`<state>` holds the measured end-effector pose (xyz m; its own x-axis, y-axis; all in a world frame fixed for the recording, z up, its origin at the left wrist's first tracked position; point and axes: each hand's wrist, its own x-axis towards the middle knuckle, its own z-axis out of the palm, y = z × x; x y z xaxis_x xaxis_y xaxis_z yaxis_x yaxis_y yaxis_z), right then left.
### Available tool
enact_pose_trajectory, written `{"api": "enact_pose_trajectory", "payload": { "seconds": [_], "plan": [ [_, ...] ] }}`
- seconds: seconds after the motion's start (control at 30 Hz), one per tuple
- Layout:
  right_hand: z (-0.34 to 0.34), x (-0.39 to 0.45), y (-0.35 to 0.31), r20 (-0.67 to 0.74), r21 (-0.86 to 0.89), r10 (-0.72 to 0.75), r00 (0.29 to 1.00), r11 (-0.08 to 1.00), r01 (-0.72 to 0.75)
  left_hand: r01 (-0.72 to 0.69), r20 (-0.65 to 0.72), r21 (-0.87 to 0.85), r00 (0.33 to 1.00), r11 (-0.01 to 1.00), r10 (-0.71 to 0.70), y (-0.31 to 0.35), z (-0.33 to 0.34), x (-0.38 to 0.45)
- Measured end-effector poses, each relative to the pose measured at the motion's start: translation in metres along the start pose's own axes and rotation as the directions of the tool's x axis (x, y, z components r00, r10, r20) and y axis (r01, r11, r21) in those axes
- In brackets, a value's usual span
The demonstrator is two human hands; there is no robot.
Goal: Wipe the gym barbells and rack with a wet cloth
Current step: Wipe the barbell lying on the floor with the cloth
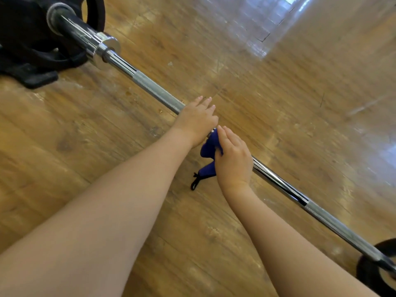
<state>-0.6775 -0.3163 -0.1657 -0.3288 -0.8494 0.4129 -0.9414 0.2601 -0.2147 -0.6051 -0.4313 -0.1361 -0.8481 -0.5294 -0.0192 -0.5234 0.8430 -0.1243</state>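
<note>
Mid-barbell (154,92), our left hand (196,118) rests flat; right hand (233,157) clamps the cloth (209,146). Ends and rack likely remain.

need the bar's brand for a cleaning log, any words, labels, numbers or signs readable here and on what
None can be read.
barbell: chrome shaft, knurling and collar show no visible marking.
blue cloth, held on the bar by the right hand: no print; its black loop carries no tag text.
Black weight plate at the far end: dark and blurred, any lettering is unreadable.
left hand covers part of the shaft.
</note>
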Motion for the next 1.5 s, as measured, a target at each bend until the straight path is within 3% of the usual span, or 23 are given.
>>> {"api": "enact_pose_trajectory", "payload": {
  "seconds": [0.17, 0.3, 0.43, 0.63, 0.77, 0.9, 1.07, 1.17, 1.3, 1.43, 1.5],
  "plan": [
    [-0.018, -0.026, 0.029, -0.051, -0.006, 0.104, 0.993, 0.995, -0.104, -0.046, 0.111, 0.036, 0.993, 0.998, 0.042, 0.0, -0.006, 0.008],
    [-0.008, -0.012, 0.006, -0.103, -0.047, 0.154, 0.983, 0.986, -0.16, -0.053, 0.123, 0.059, 0.991, 0.997, 0.045, -0.001, -0.005, 0.008],
    [0.008, 0.015, -0.018, -0.048, -0.059, 0.074, 0.996, 0.995, -0.076, -0.027, 0.054, 0.032, 0.998, 0.999, 0.025, -0.001, -0.002, 0.006],
    [-0.002, -0.018, 0.012, -0.027, -0.126, -0.096, 0.995, 0.988, 0.091, -0.011, -0.034, 0.016, 0.999, 1.0, 0.011, -0.001, 0.002, 0.001],
    [-0.009, -0.031, 0.026, -0.05, -0.134, -0.053, 0.997, 0.99, 0.046, -0.017, -0.063, 0.025, 0.998, 1.0, 0.019, -0.004, 0.006, -0.006],
    [0.003, -0.012, -0.001, -0.051, -0.108, 0.05, 0.997, 0.993, -0.055, -0.04, -0.091, 0.073, 0.995, 0.997, 0.046, -0.008, 0.01, -0.014],
    [0.013, 0.011, -0.022, -0.007, -0.047, 0.003, 1.0, 0.999, -0.003, -0.024, -0.135, 0.024, 0.99, 0.999, 0.027, -0.01, 0.012, -0.007],
    [-0.002, -0.007, 0.004, 0.026, -0.11, -0.051, 0.998, 0.992, 0.053, -0.039, -0.11, 0.032, 0.993, 0.999, 0.043, -0.013, 0.012, -0.005],
    [-0.027, -0.032, 0.043, 0.003, -0.176, -0.023, 1.0, 0.984, 0.023, -0.071, -0.012, 0.069, 0.997, 0.995, 0.072, -0.014, 0.004, 0.001],
    [-0.021, -0.026, 0.03, -0.033, -0.177, 0.05, 0.998, 0.983, -0.055, -0.087, 0.104, 0.053, 0.991, 0.995, 0.082, -0.016, -0.002, 0.006],
    [-0.007, -0.01, 0.012, -0.026, -0.157, 0.008, 1.0, 0.987, -0.012, -0.085, 0.116, 0.065, 0.99, 0.994, 0.077, -0.015, -0.003, 0.006]
  ]
}}
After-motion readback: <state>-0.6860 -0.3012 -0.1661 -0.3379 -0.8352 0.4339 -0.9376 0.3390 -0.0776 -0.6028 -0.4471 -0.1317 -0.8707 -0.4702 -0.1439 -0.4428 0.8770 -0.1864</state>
